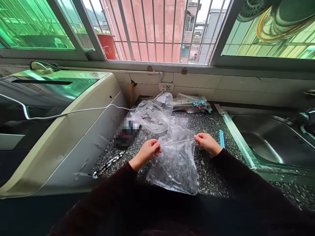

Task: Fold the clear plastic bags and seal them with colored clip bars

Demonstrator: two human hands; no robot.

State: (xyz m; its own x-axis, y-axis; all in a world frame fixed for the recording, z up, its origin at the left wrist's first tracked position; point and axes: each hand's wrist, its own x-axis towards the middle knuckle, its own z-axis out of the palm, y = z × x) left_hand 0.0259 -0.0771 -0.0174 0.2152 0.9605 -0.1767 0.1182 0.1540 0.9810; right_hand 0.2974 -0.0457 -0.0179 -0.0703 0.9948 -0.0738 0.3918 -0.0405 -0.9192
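A clear zip-top plastic bag (176, 164) lies on the speckled granite counter (209, 124) in front of me. My left hand (149, 150) pinches its upper left corner with closed fingers. My right hand (206, 142) pinches the upper right corner. The bag's top edge is stretched between them. Both arms wear dark sleeves. What the bag holds is too hard to make out.
A second crumpled clear bag (155, 113) lies behind, with a pile of packets (192, 103) further back. A beaded strand (108, 165) and a blurred dark object (126, 131) sit left. A blue strip (221, 138) lies right, beside the steel sink (270, 137). A washing machine (61, 131) stands left.
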